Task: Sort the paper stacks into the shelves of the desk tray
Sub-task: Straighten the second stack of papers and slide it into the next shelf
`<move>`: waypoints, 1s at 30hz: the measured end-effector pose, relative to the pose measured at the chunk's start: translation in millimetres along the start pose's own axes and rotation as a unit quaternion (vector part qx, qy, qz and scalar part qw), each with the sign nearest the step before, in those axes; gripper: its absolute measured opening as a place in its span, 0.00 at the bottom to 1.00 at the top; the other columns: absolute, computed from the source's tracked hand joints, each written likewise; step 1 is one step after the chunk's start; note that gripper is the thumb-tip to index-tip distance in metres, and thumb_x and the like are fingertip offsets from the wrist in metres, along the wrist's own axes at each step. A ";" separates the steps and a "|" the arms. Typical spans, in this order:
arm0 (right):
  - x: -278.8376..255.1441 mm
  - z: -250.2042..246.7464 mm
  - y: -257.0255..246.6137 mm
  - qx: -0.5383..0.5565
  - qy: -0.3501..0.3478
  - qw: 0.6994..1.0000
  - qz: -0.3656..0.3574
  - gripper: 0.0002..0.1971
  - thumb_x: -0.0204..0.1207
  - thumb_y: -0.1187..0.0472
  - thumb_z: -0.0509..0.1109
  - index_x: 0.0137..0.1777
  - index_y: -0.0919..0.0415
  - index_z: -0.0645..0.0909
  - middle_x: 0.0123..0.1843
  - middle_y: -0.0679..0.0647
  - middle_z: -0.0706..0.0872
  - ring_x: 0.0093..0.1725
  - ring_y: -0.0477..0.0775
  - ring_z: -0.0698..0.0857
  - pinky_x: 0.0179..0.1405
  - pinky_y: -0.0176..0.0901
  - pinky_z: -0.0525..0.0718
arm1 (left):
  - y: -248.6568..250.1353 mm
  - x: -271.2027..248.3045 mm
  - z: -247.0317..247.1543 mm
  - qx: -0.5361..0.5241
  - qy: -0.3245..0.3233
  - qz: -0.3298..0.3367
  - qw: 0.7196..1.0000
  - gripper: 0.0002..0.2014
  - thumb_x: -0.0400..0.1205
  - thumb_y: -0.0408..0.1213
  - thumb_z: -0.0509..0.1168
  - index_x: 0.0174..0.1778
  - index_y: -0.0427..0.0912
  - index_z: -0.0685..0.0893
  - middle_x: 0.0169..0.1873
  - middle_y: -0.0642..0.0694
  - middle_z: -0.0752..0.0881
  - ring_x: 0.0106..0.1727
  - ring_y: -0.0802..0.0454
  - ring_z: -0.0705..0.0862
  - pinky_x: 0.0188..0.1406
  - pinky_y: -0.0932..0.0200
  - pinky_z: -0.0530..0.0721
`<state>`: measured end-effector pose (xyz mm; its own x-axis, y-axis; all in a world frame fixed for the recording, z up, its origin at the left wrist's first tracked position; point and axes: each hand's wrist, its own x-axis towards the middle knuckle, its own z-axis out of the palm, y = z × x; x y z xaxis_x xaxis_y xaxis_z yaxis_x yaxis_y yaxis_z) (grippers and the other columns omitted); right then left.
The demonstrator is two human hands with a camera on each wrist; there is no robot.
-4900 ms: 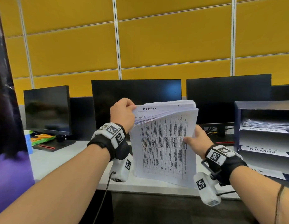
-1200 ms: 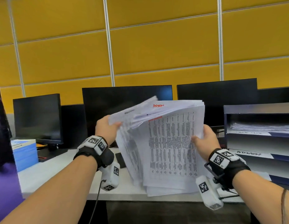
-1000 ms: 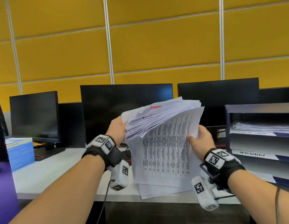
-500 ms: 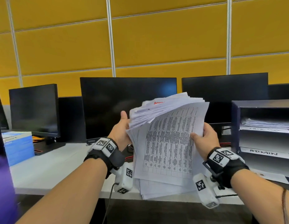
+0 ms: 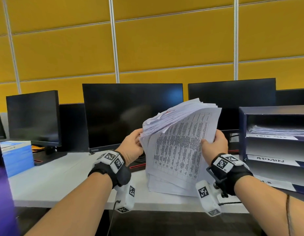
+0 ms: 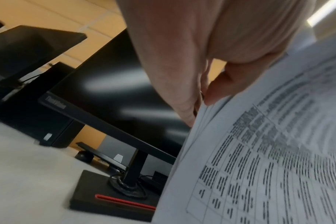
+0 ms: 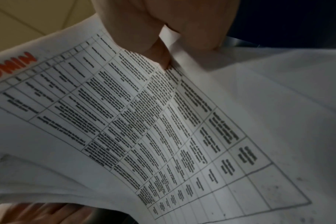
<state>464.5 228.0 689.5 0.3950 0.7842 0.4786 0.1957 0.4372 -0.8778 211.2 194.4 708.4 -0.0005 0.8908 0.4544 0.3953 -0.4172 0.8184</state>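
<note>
I hold a thick stack of printed paper [image 5: 178, 150] upright above the white desk [image 5: 54, 181], its top sheets fanned over. My left hand [image 5: 133, 147] grips the stack's left edge, fingers behind the sheets [image 6: 259, 151]. My right hand [image 5: 214, 145] pinches the right edge, thumb on the front table-printed page [image 7: 163, 121], which bears a red "ADMIN" mark [image 7: 15, 63]. The dark blue desk tray [image 5: 243, 133] stands at the right. Its top shelf holds papers [image 5: 277, 130], and a lower shelf carries an "ADMIN" label [image 5: 270, 160].
Three black monitors [image 5: 132, 114] line the back of the desk before a yellow panel wall. A blue ream of paper [image 5: 16, 157] sits at the far left. A monitor base with a red strip [image 6: 113, 198] lies just behind the stack.
The fanned top sheets have closed back against the stack. My left hand has shifted from the top corner down to the left edge, and the stack now tilts to the right.
</note>
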 end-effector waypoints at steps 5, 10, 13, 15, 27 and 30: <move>-4.3 0.9 -4.4 0.009 -0.019 1.000 -0.004 0.16 0.77 0.71 0.65 0.62 0.58 0.76 0.61 0.56 0.84 0.53 0.52 0.81 0.50 0.46 0.83 | 10.5 -0.7 12.3 0.072 0.002 0.014 0.997 0.20 0.80 0.35 0.70 0.68 0.45 0.77 0.58 0.50 0.85 0.59 0.52 0.84 0.61 0.52 0.83; -10.8 2.0 -20.5 0.025 -0.050 0.997 -0.057 0.16 0.77 0.71 0.65 0.63 0.57 0.75 0.57 0.50 0.82 0.55 0.51 0.82 0.52 0.44 0.82 | 28.8 10.5 22.8 0.007 0.200 -0.026 0.980 0.12 0.79 0.51 0.67 0.50 0.47 0.83 0.46 0.47 0.89 0.47 0.47 0.89 0.51 0.44 0.88; -16.1 5.6 -30.6 0.014 -0.066 0.991 -0.113 0.15 0.77 0.69 0.67 0.60 0.52 0.74 0.56 0.50 0.83 0.52 0.49 0.84 0.50 0.44 0.85 | 46.9 7.5 29.3 0.009 0.271 0.005 0.962 0.08 0.80 0.47 0.68 0.47 0.47 0.81 0.45 0.50 0.87 0.44 0.51 0.86 0.41 0.58 0.84; -21.9 10.1 -33.8 -0.003 -0.075 0.986 -0.148 0.13 0.75 0.68 0.69 0.54 0.51 0.75 0.54 0.52 0.81 0.50 0.50 0.85 0.46 0.45 0.88 | 52.0 3.4 39.1 0.007 0.288 0.014 0.958 0.07 0.80 0.43 0.67 0.46 0.44 0.82 0.41 0.49 0.86 0.41 0.51 0.85 0.39 0.59 0.82; -22.2 18.3 -38.6 -0.008 -0.190 0.980 -0.054 0.31 0.73 0.70 0.71 0.72 0.53 0.64 0.58 0.49 0.78 0.60 0.51 0.80 0.56 0.47 0.82 | 48.4 3.3 48.2 -0.071 0.304 -0.019 0.950 0.20 0.73 0.50 0.75 0.52 0.52 0.72 0.44 0.51 0.86 0.42 0.54 0.86 0.41 0.56 0.86; -18.0 17.7 -36.9 0.004 -0.120 0.992 -0.046 0.26 0.72 0.70 0.71 0.69 0.55 0.69 0.58 0.49 0.81 0.61 0.53 0.82 0.62 0.55 0.83 | 44.0 7.2 43.5 -0.053 0.295 -0.039 0.953 0.16 0.78 0.38 0.70 0.55 0.52 0.70 0.47 0.49 0.84 0.43 0.52 0.85 0.38 0.56 0.84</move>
<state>434.3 205.5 713.7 0.1499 0.8227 0.5483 0.2141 0.5144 -0.8304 268.5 190.2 732.3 -0.5548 0.6764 0.4844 0.2783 -0.3978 0.8742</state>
